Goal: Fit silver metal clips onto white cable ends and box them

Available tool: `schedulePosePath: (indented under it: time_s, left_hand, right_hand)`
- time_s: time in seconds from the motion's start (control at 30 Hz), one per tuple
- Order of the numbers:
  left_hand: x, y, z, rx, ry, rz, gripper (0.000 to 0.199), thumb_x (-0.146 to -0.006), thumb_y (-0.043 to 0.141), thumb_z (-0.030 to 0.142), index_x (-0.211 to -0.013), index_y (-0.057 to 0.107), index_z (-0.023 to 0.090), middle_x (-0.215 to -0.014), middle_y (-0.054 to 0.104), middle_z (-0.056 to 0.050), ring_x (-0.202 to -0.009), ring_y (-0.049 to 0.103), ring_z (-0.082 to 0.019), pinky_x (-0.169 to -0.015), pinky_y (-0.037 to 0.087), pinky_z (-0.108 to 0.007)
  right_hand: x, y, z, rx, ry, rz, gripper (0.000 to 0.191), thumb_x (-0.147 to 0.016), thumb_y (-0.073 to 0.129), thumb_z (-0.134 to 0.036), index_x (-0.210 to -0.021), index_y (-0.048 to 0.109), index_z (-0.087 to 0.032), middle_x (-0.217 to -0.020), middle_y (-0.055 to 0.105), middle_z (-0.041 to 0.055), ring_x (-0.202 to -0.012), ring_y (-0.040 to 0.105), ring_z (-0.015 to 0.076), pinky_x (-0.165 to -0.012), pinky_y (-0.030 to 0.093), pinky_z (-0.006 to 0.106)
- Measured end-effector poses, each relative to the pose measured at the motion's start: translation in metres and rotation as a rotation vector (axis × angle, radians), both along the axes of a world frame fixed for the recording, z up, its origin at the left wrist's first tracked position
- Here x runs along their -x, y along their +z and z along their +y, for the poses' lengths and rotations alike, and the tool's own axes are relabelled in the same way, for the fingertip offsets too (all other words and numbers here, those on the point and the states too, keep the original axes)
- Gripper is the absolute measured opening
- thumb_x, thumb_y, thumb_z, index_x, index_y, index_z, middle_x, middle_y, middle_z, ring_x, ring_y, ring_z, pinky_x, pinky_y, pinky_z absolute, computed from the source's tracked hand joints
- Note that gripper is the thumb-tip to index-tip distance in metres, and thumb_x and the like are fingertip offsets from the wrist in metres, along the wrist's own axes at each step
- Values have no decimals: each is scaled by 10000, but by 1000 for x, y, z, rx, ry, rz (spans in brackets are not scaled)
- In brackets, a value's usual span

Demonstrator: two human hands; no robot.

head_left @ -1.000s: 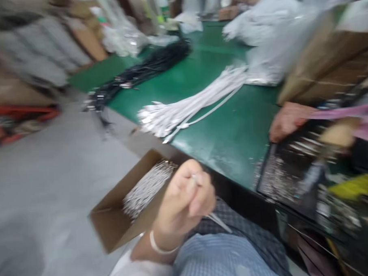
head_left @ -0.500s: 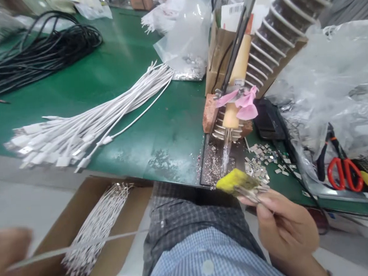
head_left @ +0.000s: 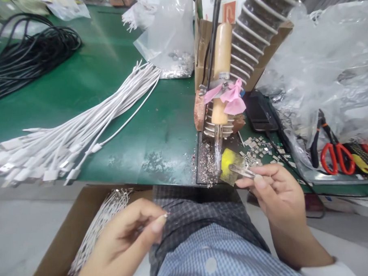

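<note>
My left hand (head_left: 134, 229) is closed in a pinch on a cable end (head_left: 166, 215); a small white and reddish tip shows past the fingers. The rest of that cable is hidden. My right hand (head_left: 277, 191) is shut on a slim metal clip (head_left: 243, 172), which lies against a soiled yellow sponge (head_left: 227, 162) at the table's front edge. Just left of the sponge, a soldering iron (head_left: 219, 112) with a wooden handle points down in a stand, its tip above a plate strewn with solder bits (head_left: 207, 163).
White USB cables (head_left: 103, 113) lie bundled on the green table (head_left: 171, 126). More cables (head_left: 99, 227) sit in a cardboard box (head_left: 60, 229) below. Small metal connectors (head_left: 257, 149), red-handled cutters (head_left: 337, 157) and a ribbed hose (head_left: 255, 33) stand to the right. Black cables (head_left: 30, 55) lie far left.
My left hand has come in from the lower left edge to the middle, now pinching a cable end. The yellow sponge has turned and moved slightly nearer the iron's tip.
</note>
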State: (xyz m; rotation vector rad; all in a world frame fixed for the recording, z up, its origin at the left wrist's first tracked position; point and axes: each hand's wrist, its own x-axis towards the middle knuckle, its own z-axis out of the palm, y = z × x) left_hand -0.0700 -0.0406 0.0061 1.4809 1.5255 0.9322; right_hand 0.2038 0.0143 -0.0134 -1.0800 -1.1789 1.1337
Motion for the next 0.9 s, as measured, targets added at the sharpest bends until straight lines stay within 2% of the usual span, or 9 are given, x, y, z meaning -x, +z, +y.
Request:
schedulePosePath:
  time_s: [0.1,0.2,0.6,0.8,0.9]
  left_hand:
    - [-22,-2,8,94,31,-268,158,-870,625,313,-744,659,223,-565,590,17,-495,547,-110,-477,460,-183]
    - [-31,-5,7,158,113,-387,177,-854,663,345,-736,660,213,-541,564,25,-498,513,-92,-501,424,-172]
    - [-39,-8,10,209,110,-476,251,-826,695,436,-733,651,207,-531,550,39,-503,488,-78,-519,377,-171]
    - [-38,-8,10,197,121,-472,253,-822,700,440,-745,652,203,-529,549,37,-502,485,-81,-516,373,-176]
    - [-37,-8,10,190,116,-470,248,-822,701,433,-746,652,203,-530,549,35,-502,488,-83,-518,374,-180]
  right_hand:
    - [-3,0,4,58,50,56,70,-906,629,-271,-945,626,-213,-739,776,27,-692,754,157,-672,602,226]
    - [-5,-2,6,101,64,47,119,-895,640,-309,-932,628,-197,-720,772,48,-683,755,183,-655,604,252]
    - [-4,-3,5,74,36,-22,148,-889,643,-326,-945,617,-192,-745,775,58,-673,751,184,-610,586,248]
    - [-6,0,6,96,77,-39,181,-889,631,-364,-920,614,-186,-712,769,74,-628,740,199,-569,579,282]
    - [-7,1,5,87,77,-38,161,-892,630,-346,-926,616,-189,-715,770,70,-632,742,191,-574,577,266]
